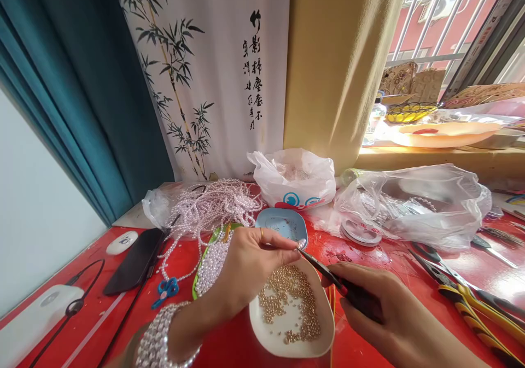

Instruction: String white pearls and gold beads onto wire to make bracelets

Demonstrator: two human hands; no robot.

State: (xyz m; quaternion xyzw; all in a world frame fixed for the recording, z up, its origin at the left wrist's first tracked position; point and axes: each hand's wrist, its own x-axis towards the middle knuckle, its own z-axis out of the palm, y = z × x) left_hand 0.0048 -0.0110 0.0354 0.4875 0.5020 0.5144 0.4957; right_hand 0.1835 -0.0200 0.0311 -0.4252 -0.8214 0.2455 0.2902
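My left hand (248, 256) is pinched shut, thumb against index finger, above the bowls. What sits between its fingertips is too small to make out. My right hand (385, 302) grips a pair of pliers (363, 300) with dark handles and thin jaws. The jaw tips meet my left fingertips. Below them lies a white bowl (262, 343) with many small gold beads (301, 302). Partly behind my left forearm is a green tray (196, 280) of white pearl beads (213, 267). A pearl bracelet (158, 335) circles my left wrist.
A blue dish (283, 223) stands behind the white bowl. Strings of pearls (217, 201) heap at back left, beside a phone (135, 261) and cables. Plastic bags (293, 176) line the back. Yellow-black pliers (471, 302) and scissors (467, 278) lie right on the red table (394, 261).
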